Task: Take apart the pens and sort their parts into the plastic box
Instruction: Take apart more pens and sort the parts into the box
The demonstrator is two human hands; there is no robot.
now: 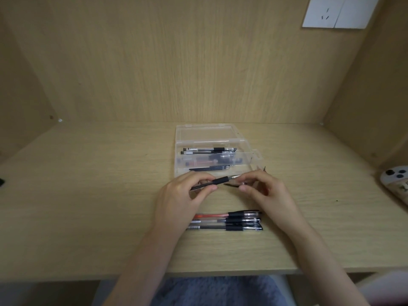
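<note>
A clear plastic box (247,160) lies open on the desk with its lid folded back, holding pens and pen parts in its compartments. Just in front of it my left hand (183,197) pinches a black pen (217,181) by its barrel, tip pointing right. My right hand (265,191) pinches the pen's tip end with thumb and forefinger; what sits between those fingers is too small to tell. Three whole pens (231,221), one with red ink, lie side by side nearer the desk's front edge, between my forearms.
The wooden desk (88,206) is closed in by a back panel and side walls. A phone (397,182) lies at the right edge. A white wall socket (337,12) sits high at the back right. A small dark object (1,182) is at the far left.
</note>
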